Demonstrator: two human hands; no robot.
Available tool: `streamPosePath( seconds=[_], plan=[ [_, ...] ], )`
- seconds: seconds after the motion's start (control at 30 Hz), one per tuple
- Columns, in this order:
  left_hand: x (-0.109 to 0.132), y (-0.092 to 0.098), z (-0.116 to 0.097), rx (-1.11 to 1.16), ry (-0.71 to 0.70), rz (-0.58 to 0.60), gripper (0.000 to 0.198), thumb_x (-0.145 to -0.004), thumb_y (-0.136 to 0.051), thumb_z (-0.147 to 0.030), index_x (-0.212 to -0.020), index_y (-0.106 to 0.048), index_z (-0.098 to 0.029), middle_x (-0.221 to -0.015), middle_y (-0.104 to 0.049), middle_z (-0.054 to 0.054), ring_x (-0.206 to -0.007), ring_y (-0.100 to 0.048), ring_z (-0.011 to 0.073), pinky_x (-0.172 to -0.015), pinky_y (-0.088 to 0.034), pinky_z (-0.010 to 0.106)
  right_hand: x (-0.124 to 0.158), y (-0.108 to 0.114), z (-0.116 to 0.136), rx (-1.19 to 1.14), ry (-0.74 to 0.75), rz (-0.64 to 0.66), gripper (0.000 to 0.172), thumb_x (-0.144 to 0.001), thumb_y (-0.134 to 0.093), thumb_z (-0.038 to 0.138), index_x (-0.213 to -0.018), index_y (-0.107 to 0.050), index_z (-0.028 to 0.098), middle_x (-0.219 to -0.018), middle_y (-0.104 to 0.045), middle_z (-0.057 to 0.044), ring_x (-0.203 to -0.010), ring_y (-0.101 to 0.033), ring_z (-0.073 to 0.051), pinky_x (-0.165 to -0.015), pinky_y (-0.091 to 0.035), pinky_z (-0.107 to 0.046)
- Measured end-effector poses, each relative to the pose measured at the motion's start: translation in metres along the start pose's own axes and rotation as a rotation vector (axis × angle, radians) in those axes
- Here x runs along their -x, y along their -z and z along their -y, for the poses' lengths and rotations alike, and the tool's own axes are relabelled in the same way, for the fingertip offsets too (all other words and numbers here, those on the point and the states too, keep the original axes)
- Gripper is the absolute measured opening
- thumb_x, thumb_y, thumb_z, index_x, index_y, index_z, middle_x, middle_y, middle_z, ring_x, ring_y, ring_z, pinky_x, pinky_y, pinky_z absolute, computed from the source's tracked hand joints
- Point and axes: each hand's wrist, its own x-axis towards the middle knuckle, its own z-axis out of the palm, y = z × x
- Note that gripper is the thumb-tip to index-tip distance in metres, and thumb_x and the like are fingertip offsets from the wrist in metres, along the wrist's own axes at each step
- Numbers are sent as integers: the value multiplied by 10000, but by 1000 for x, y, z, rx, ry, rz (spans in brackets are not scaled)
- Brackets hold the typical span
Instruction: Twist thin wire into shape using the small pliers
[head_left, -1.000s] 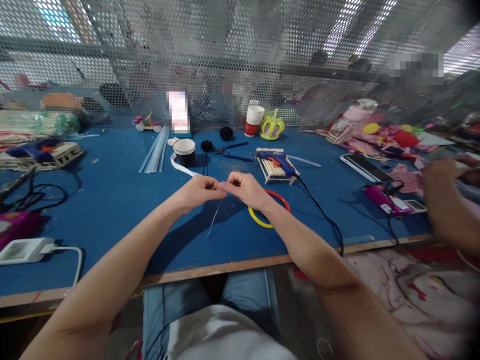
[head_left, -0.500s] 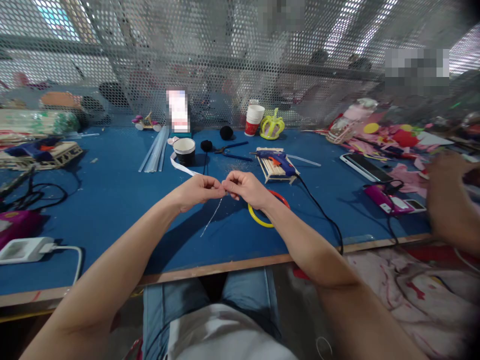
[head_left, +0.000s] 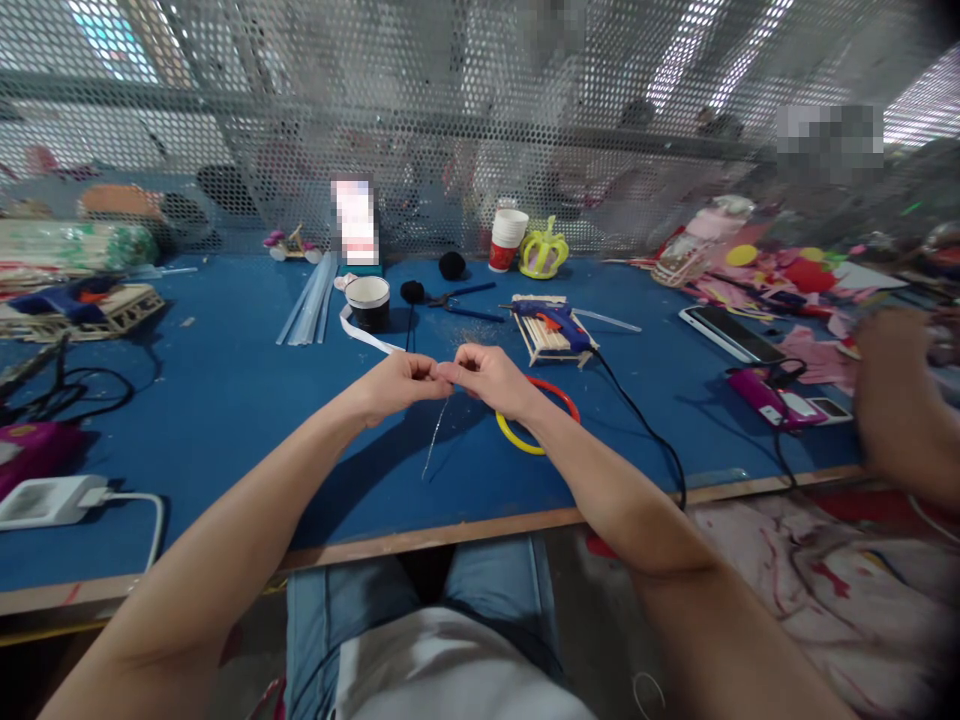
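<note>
One head-worn camera looks forward and down over the blue table (head_left: 225, 400); the forearms fill the near foreground; the mesh screen (head_left: 450, 120) closes the far side.

Light reaches your bench from above and through the perforated metal screen (head_left: 450, 120), where bright strips at the top right blow out to white. Your forearms throw soft dark shadows onto the blue tabletop (head_left: 225, 380). The wide lens bends the table edge and smears the corners. The co-worker's hand (head_left: 892, 370) at the right is blurred. The thin silvery strand (head_left: 435, 440) pinched between your left hand (head_left: 394, 385) and right hand (head_left: 487, 378) barely resolves.
</note>
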Motion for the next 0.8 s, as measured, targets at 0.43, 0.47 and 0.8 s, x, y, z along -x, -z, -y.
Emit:
streamPosePath(
  seconds=[0.43, 0.47, 0.8],
  plan=[
    [0, 6, -1, 84, 38, 44, 239, -637, -688, -333, -680, -586, -121, -560, -440, -41, -459, -292, 26, -416, -163, 197, -1, 1, -2, -375, -27, 90, 313, -709, -655, 428, -691, -501, 156, -523, -461, 55, -458, -417, -50, -422, -325, -183],
    [1, 6, -2, 62, 36, 44, 240, -638, -688, -333, -701, -593, -122, -572, -451, -38, -467, -301, 28, -420, -170, 196, -1, 1, -3, -361, -23, 91, 312, -716, -649, 428, -690, -496, 158, -512, -451, 59, -451, -412, -51, -419, -318, -183],
    [2, 4, -5, -9, 19, 15, 240, -634, -680, -328, -701, -597, -113, -566, -464, -49, -488, -321, 32, -444, -200, 195, 0, 1, -2, -134, 27, 39, 334, -743, -604, 469, -681, -488, 162, -472, -435, 64, -420, -366, -48, -408, -270, -187]
  ],
)
